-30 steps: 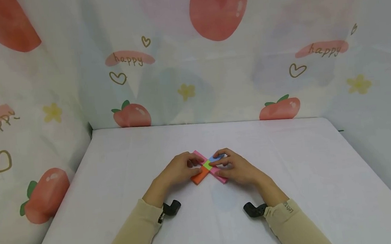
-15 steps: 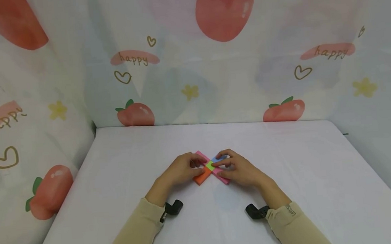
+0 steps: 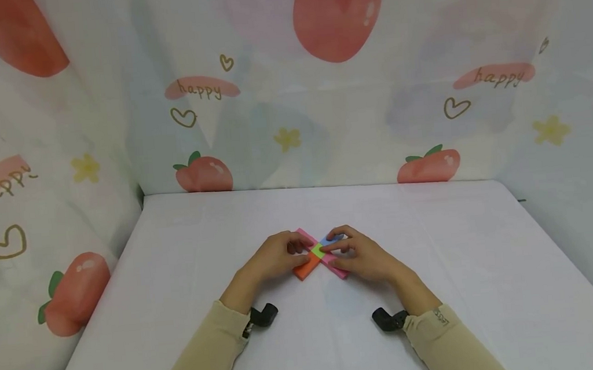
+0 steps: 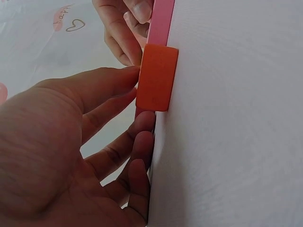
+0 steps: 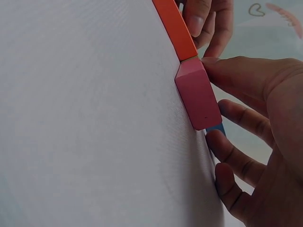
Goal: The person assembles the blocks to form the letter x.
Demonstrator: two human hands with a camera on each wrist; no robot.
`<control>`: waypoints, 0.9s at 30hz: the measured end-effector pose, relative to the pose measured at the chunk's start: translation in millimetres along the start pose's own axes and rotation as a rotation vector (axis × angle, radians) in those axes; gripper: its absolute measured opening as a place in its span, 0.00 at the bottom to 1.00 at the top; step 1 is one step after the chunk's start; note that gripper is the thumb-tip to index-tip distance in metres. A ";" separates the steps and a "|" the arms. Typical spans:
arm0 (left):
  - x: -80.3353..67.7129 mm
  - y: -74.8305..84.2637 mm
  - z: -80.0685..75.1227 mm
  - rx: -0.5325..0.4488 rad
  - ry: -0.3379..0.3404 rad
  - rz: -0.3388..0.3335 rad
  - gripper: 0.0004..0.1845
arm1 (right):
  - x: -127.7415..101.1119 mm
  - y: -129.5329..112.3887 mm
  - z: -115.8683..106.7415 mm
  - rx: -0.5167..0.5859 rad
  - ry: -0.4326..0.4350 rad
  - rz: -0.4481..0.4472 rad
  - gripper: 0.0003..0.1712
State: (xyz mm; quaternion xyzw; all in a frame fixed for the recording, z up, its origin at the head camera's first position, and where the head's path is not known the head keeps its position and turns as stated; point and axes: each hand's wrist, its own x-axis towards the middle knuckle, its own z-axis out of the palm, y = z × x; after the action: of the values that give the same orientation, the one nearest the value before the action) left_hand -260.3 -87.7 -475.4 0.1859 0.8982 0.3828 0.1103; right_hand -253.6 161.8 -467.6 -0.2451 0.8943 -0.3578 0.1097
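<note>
Several flat coloured blocks lie in a cross on the white table (image 3: 437,243). An orange block (image 3: 303,270) and a pink block (image 3: 339,271) point toward me, a blue block (image 3: 328,240) and another pink one (image 3: 303,235) point away, and a green piece (image 3: 317,251) shows at the centre. My left hand (image 3: 276,257) holds the orange block (image 4: 157,78) between thumb and fingers. My right hand (image 3: 359,255) holds the near pink block (image 5: 199,97) the same way, its fingers reaching the blue block (image 5: 217,129).
Cloth walls printed with peaches (image 3: 204,172) close the table in at the back and on both sides. Black camera mounts (image 3: 262,315) sit at both wrists. Bare white tabletop surrounds the blocks on all sides.
</note>
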 end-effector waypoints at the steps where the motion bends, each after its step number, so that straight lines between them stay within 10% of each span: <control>1: -0.2 -0.3 0.0 0.000 0.002 0.000 0.15 | 0.1 -0.1 0.0 -0.002 -0.001 -0.001 0.17; 27: -2.8 6.2 -16.6 0.018 0.068 0.001 0.19 | 6.3 -1.7 -10.5 -0.070 0.097 -0.056 0.22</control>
State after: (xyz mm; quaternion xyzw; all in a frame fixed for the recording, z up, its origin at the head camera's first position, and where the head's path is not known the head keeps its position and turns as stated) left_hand -261.9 -95.7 -459.3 0.1740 0.9048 0.3809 0.0780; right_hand -262.2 163.6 -459.0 -0.2561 0.9033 -0.3408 0.0473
